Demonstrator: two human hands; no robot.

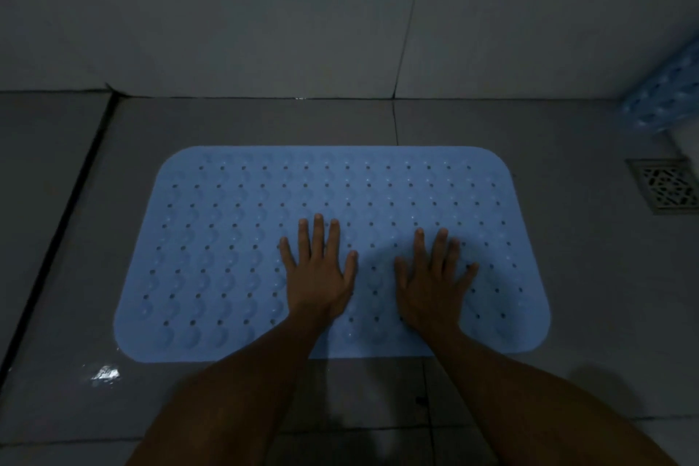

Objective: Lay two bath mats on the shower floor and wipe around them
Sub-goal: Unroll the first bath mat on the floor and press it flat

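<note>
A light blue bath mat [212, 238] with rows of holes and bumps lies flat on the grey tiled shower floor [586, 276], near the back wall. My left hand [319, 272] rests palm down on its middle, fingers spread. My right hand [435, 284] lies flat beside it, a little to the right, fingers also apart. Neither hand holds anything. A second blue mat [665, 98] leans or hangs at the far right edge, only partly in view.
A square metal floor drain [665, 185] sits at the right, beyond the mat. A dark groove [64, 219] runs diagonally along the left side of the floor. A small shiny wet patch [106, 375] glints near the mat's front left corner. Grey tiled wall [264, 11] stands behind.
</note>
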